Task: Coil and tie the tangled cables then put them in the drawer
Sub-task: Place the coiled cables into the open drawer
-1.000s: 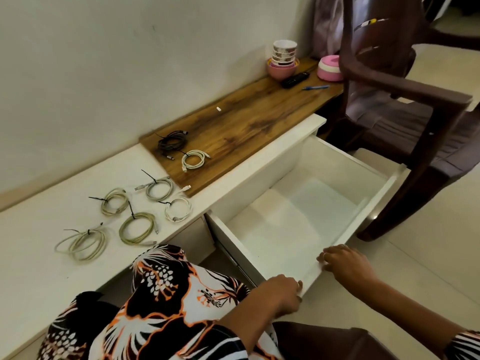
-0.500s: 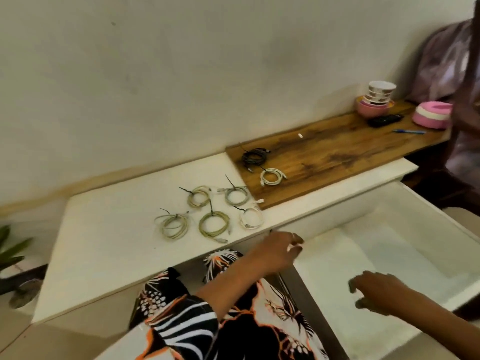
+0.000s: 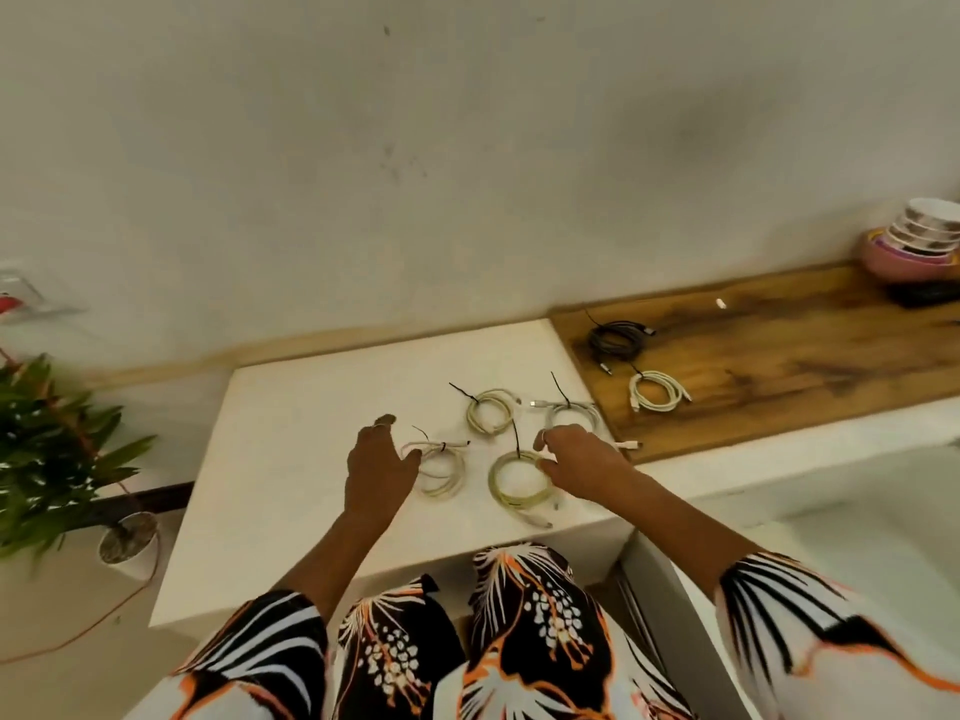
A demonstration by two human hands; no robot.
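1. The coiling and tying looks done: six tied coils are visible on the white rectangular counter (image 3: 291, 485) and on the brown wooden board (image 3: 779, 366) to its right. So the step in hand is, by my reading, gathering coils for the open white drawer (image 3: 857, 511), which lies to the right of the counter's front right corner.

2. The left hand (image 3: 376, 467) hovers over the counter just left of the pale whitish coil with a black tie (image 3: 441, 467). Its grip is spread, fingers relaxed and holding nothing; whether a fingertip touches the coil I cannot tell.

3. The right hand (image 3: 576, 459) is at the right rim of the yellow-green coil with an upright black tie (image 3: 519, 483), near the counter's front edge. Its fingers curl at that rim as if pinching it, though the contact is blurred.

4. Farther back on the counter lie a cream coil (image 3: 488, 410) and a grey-white coil (image 3: 571, 413), the latter partly hidden behind the right hand. On the board sit a black coil (image 3: 615, 340) and a white coil (image 3: 654, 392).

5. The next move likely calls for closing each grip round a whole coil, not the tie tail, then lifting and carrying rightward to the drawer.

6. Edges: the yellow-green coil's plug end lies close to the counter's front edge and could drag off. The drawer's side wall must be cleared on the way over.

7. Room: the counter's left part shows bare surface for sliding; a green potted plant (image 3: 47, 449) stands beyond its left edge, apart from the working path.
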